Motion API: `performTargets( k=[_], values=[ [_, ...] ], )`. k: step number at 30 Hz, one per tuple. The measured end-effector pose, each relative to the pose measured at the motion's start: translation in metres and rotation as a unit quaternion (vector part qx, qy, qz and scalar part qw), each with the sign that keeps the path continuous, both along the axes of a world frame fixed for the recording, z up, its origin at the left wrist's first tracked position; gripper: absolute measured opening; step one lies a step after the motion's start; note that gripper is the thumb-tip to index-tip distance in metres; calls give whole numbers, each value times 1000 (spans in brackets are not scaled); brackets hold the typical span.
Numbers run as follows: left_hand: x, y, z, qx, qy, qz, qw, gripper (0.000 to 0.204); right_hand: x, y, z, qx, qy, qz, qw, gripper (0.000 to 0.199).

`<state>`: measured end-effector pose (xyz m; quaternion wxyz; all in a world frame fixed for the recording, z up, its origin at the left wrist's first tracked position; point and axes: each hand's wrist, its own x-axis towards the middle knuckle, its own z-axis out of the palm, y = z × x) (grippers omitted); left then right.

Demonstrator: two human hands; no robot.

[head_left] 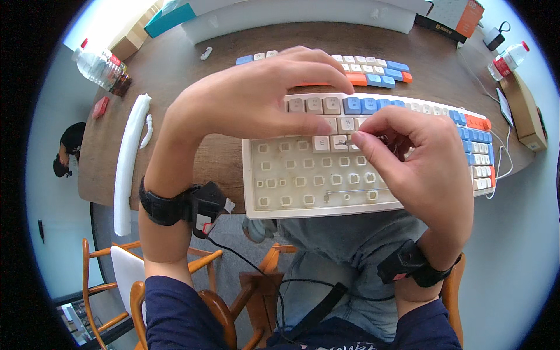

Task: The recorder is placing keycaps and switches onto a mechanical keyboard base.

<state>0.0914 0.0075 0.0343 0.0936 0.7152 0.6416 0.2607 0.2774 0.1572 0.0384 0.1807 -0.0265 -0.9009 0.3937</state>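
Observation:
A keyboard (249, 181) in a cream frame lies slantwise at the table's front edge, partly above my lap. Its left and lower part is bare of keycaps, showing rows of square sockets and a thin metal wire. White keycaps (321, 144) stand in the rows above. My left hand (251, 90) arches over the keyboard's upper left, fingers apart, with the thumb tip at a keycap. My right hand (423, 154) pinches a thin metal tool (345, 142) mostly hidden in the fingers; its tip is at a keycap. Loose blue, white and orange keycaps (389, 81) lie in rows behind.
White foam strips (129, 169) lie on the table's left, near a plastic bottle (99, 69). Another bottle (508, 60), a cardboard box (522, 108) and a white cable (508, 160) are at the right. Long foam (303, 20) spans the back. Wooden chairs (111, 286) stand lower left.

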Motion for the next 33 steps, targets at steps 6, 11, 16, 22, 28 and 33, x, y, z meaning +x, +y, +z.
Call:
performTargets(
  k=[6, 11, 16, 22, 28, 33],
  values=[
    [-1, 7, -13, -10, -5, -18, 1000, 56, -8, -11, -8, 53, 16, -24, 998, 9],
    [0, 4, -11, -19, -16, -8, 1000, 59, -9, -25, -4, 117, 20, -51, 992, 10],
    [-1, 4, -18, -17, -41, -2, 999, 60, -14, -35, -4, 154, -4, -82, 985, 11],
    [-5, 5, -22, -22, -50, -4, 998, 61, -18, -35, -6, 164, -10, -85, 983, 13],
    [-5, 6, -21, -46, -85, -1, 995, 63, -12, -17, -5, -6, -97, -87, 991, 15],
    [-5, 4, -19, -44, -77, 8, 996, 64, -12, -13, -2, -37, -127, -65, 989, 18]
  ],
)
